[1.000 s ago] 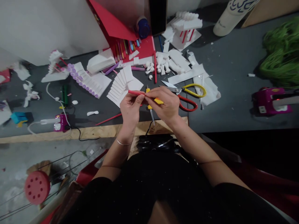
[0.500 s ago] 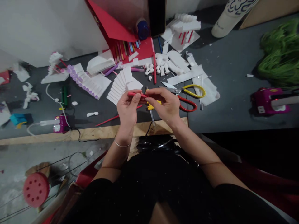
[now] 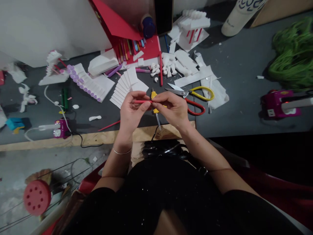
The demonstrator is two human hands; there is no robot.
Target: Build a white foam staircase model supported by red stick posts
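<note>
The left hand (image 3: pixel 133 109) pinched a slim red stick-like piece, perhaps rolled paper (image 3: pixel 140 101), between thumb and fingers; the right hand (image 3: pixel 172 109) pinched its inner end. They held it above the dark grey tabletop (image 3: pixel 234 111). It looked light, springy and easily crushed, best taken gently near both ends. Since half a second earlier, the left wrist had swung outward, its hand hiding the right end of the thin red stick lying below (image 3: pixel 109 125).

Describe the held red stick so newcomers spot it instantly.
Find the dark gray table, then the scissors with yellow and red handles. Left of them, a thin red stick spans from the left hand to the right hand. Unlike loose red sticks nearby, this one is pinched in fingers.
</note>
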